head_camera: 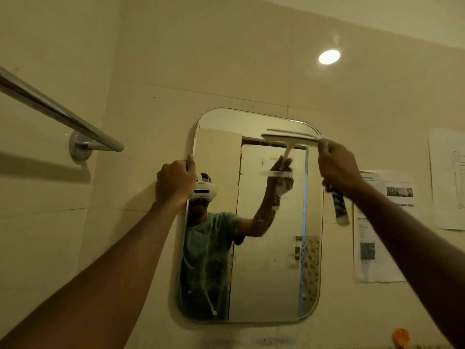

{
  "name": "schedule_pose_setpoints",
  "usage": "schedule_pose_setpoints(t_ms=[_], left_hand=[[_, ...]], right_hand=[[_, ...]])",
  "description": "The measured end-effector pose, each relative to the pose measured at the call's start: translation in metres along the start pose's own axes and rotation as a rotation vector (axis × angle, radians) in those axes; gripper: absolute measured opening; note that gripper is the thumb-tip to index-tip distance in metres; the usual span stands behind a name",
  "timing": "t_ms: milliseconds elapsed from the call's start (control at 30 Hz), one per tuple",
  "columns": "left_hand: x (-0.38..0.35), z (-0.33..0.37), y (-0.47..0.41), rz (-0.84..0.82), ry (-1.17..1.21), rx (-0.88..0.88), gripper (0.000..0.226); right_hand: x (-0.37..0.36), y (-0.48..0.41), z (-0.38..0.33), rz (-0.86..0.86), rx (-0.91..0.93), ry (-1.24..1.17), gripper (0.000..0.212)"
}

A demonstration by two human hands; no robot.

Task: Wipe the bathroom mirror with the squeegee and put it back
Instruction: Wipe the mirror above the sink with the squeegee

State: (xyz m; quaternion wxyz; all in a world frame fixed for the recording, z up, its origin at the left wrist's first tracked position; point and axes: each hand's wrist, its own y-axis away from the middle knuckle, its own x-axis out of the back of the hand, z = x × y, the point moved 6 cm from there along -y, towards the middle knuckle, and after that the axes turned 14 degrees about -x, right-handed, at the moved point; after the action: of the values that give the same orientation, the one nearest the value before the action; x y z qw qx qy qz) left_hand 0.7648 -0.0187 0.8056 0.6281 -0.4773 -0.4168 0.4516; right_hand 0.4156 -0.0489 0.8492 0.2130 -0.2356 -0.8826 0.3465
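Note:
A rounded rectangular mirror (251, 321) hangs on the beige tiled wall, and white streaks run down its lower left glass. My left hand (176, 180) grips the mirror's left edge, thumb on the rim. My right hand (337, 167) is closed around the squeegee (340, 209), whose blue and white handle end sticks out below my fist. Its pale blade lies flat across the mirror's top right corner. The mirror reflects a person wearing a headset and holding that tool.
A chrome towel bar (57, 114) juts out from the wall at upper left. Printed sheets (382, 222) and a drawing (448, 177) are taped to the wall right of the mirror. An orange object (401, 337) sits at the bottom right. A lamp glare (329, 56) shines on the tiles.

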Motion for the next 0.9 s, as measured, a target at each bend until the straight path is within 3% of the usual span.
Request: schedule_pose_setpoints(t_ms=[167, 467, 700, 900], left_hand=[[0.0, 0.003, 0.004, 0.078, -0.011, -0.082, 0.059], [0.002, 0.006, 0.005, 0.116, 0.006, -0.126, 0.058], [0.003, 0.003, 0.006, 0.126, 0.025, -0.161, 0.058], [0.002, 0.002, 0.006, 0.11, 0.042, -0.113, 0.058]], right_hand=[[0.0, -0.016, -0.019, -0.052, -0.031, 0.115, 0.033], [-0.019, 0.054, 0.029, -0.17, -0.194, 0.209, 0.044], [0.013, -0.023, -0.039, -0.038, -0.185, 0.117, 0.043], [-0.003, 0.0, -0.016, -0.083, -0.207, 0.158, 0.04]])
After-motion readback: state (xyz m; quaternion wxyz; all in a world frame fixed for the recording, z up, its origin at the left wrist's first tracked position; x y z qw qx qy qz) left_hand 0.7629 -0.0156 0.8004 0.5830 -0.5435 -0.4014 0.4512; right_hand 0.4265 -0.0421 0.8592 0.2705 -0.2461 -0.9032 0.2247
